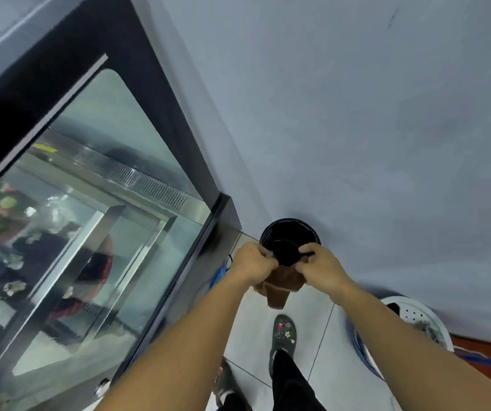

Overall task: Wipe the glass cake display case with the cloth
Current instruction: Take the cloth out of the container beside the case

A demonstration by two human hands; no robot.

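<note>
A brown cloth point(279, 287) hangs between my two hands, right of the display case. My left hand point(253, 262) grips its left upper edge and my right hand point(321, 266) grips the right upper edge; a dark bunched part point(286, 252) sits between them, and I cannot tell whether it is cloth. Both hands are held over a black bin point(290, 229) on the floor. The glass cake display case point(96, 221) fills the left side, with a black frame and reflective glass pane. The hands are apart from the glass.
A grey wall point(356, 114) stands behind the bin. A white and blue basin point(416, 318) sits at the right on the tiled floor. My foot in a grey clog point(284, 333) is below the cloth. A blue object point(217, 275) lies by the case corner.
</note>
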